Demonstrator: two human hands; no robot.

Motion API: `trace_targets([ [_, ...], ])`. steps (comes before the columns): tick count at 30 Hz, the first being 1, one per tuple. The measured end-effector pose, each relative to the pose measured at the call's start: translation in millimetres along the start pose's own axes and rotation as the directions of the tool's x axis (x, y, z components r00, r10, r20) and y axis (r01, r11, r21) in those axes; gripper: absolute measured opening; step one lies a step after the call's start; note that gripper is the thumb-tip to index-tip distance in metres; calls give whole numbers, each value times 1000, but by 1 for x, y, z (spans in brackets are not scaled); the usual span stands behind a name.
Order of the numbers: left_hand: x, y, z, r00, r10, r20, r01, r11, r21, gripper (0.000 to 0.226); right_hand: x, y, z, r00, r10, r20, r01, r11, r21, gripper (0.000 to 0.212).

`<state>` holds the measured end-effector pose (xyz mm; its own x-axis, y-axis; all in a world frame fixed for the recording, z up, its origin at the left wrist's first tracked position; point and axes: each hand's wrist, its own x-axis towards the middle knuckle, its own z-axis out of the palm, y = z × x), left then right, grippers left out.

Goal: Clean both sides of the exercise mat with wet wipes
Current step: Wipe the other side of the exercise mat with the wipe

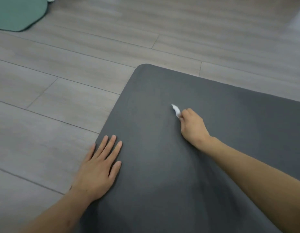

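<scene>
Under me runs a pale grey wood-plank floor point(65, 91), its long boards slanting across the view with thin dark seams between them. In the far left corner lies a teal, soft-looking rounded cushion or pad point(16, 14), cut off by the edge of the view and well apart from everything I am working on. At the far right edge there is a pale blurred patch I cannot make out.

The dark grey exercise mat point(162, 165) lies flat on the floor and fills the lower right of my view, one rounded corner pointing away from me toward the middle of the boards. Its surface is matte, even and smooth, with no folds that I can see.

On that mat my right hand point(192, 126) is curled closed round a small crumpled white wet wipe point(175, 110); a twisted tip of it sticks out past my knuckles, up and to the left. The hand sits in the middle of the mat's far part, my bare forearm reaching in from the lower right.

My left hand point(97, 167) lies flat and released, fingers straight and slightly spread, resting across the mat's left edge so the fingertips are on the mat and the outer side of the palm is over the floor.
</scene>
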<state>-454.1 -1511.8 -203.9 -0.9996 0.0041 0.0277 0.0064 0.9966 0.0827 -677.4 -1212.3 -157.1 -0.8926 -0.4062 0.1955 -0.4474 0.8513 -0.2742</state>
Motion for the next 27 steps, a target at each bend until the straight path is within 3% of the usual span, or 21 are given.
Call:
trace_targets([
  [2,5,2,0,1000,-13,-6,12,1000,-26,63,-71,-39,2,953,-281,110,268,956,120,10],
  [4,5,3,0,1000,-22,-16,21,999,-39,62,-107,-51,-5,808,-532,253,497,846,191,11],
  [5,4,3,1,999,-29,-27,27,998,-57,62,-93,-42,-8,776,-572,266,554,820,145,9],
  [6,2,2,1,998,-43,-41,39,996,-82,61,-65,-29,-8,812,-536,230,540,840,48,8],
  [8,5,-1,2,995,-77,-61,68,990,-127,62,7,7,-6,970,-215,116,223,973,-62,9],
  [10,7,-1,5,994,-83,-70,72,988,-138,63,55,33,-11,994,109,22,-108,992,-71,4],
  [11,6,0,7,994,-79,-73,68,989,-133,63,55,28,-7,989,147,7,-146,988,-57,4],
  [12,6,0,9,995,-63,-76,53,991,-121,62,42,12,-3,994,109,18,-107,993,-50,5],
  [14,6,-5,10,997,-28,-69,23,997,-78,61,-21,-39,4,985,-161,67,156,985,76,4],
  [16,5,-12,9,999,18,-42,-19,999,-39,61,-93,-75,3,852,-481,207,438,871,221,6],
  [18,6,-15,9,998,52,-33,-53,998,-27,63,-94,-70,-1,730,-631,261,587,776,233,11],
  [19,6,-17,8,998,55,-32,-56,998,-27,63,-67,-62,1,742,-632,223,609,775,170,11],
  [20,5,-18,7,998,44,-32,-45,998,-33,63,-33,-53,5,805,-568,169,558,823,108,12],
  [22,5,-17,7,998,25,-51,-28,997,-66,62,36,-30,11,950,-300,86,303,953,-20,9],
  [24,5,-16,7,998,25,-56,-30,995,-100,60,69,-20,14,999,-23,23,24,999,-24,3],
  [25,3,-16,7,998,15,-62,-22,993,-117,60,66,-29,16,999,37,18,-37,999,-18,5],
  [27,0,-14,5,996,-27,-84,14,988,-153,59,22,-62,18,992,-91,90,85,994,61,6],
])
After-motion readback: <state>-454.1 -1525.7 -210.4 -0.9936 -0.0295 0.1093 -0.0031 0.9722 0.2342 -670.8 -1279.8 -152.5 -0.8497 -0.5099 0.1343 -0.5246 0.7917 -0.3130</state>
